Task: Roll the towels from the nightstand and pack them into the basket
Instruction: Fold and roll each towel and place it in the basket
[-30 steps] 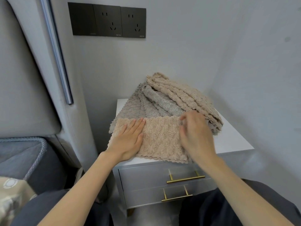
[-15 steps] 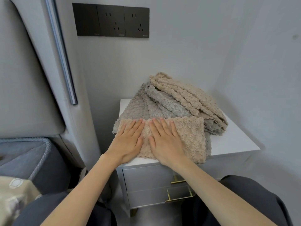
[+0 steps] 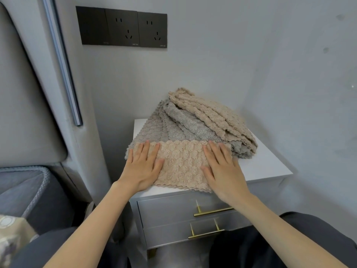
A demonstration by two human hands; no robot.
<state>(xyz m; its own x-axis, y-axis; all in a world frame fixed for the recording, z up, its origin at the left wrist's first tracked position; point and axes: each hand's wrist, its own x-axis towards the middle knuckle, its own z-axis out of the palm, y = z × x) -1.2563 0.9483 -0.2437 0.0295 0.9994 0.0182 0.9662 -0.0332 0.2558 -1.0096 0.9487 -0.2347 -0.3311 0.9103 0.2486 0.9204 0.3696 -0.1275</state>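
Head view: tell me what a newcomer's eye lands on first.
Two flat hands, the left hand and the right hand, press the ends of a folded beige towel at the front of the white nightstand. Behind it a loose pile of beige and grey towels slopes up toward the wall. A black socket panel stands out on the wall above.

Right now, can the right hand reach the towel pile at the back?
Probably yes: right hand lies flat on the beige towel, holding nothing; the towel pile sits just beyond it, uncovered.
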